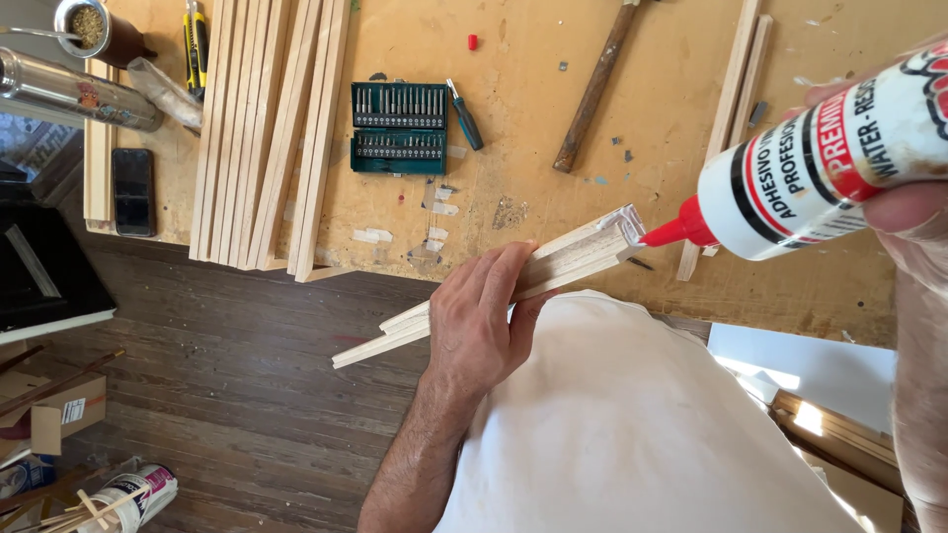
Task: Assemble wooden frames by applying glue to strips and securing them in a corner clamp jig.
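Note:
My left hand (476, 321) grips a pale wooden moulding strip (583, 254), holding it slanted over the workbench edge with its cut end raised to the right. My right hand (913, 222) holds a white glue bottle (829, 168) with black and red bands. The bottle's red nozzle (676, 233) touches the cut end of the strip. My white shirt fills the lower middle of the view.
On the workbench (533, 118) lie a stack of long wooden strips (267, 128), a green case of screwdriver bits (399, 127), a small screwdriver (464, 115), a hammer (592, 89), two thin strips (736, 89), a phone (133, 190) and a metal flask (74, 91). Dark wooden floor lies below left.

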